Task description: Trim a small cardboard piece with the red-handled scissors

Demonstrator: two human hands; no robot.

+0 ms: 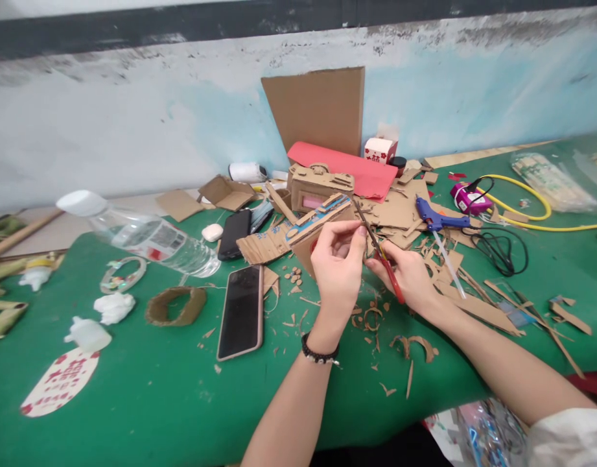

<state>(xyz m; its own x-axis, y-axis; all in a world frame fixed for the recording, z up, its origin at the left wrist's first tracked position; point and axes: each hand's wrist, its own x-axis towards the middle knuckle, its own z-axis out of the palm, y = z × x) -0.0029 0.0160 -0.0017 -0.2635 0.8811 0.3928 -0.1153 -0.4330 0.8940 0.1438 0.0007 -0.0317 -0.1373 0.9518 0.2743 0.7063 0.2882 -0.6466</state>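
My right hand (411, 277) grips scissors (386, 264) with red handles, their dark blades pointing up and left past my left fingertips. Thumb and forefinger of my left hand (338, 254) are pinched together close to the blades; whatever lies between them is too small to make out. Just behind my left hand stands a cardboard box piece (303, 241) with a blue printed strip along its top. Farther back sits a camera-shaped cardboard model (322, 185). Small cardboard scraps (373, 319) and round cut discs (294, 275) lie scattered on the green tabletop (181, 402) below my hands.
A smartphone (240, 312) and a cardboard ring (176, 306) lie left of my hands, with a plastic bottle (147, 237) on its side beyond. At right are a blue glue gun (441, 217), its black cord (502, 250) and a yellow cable (546, 204).
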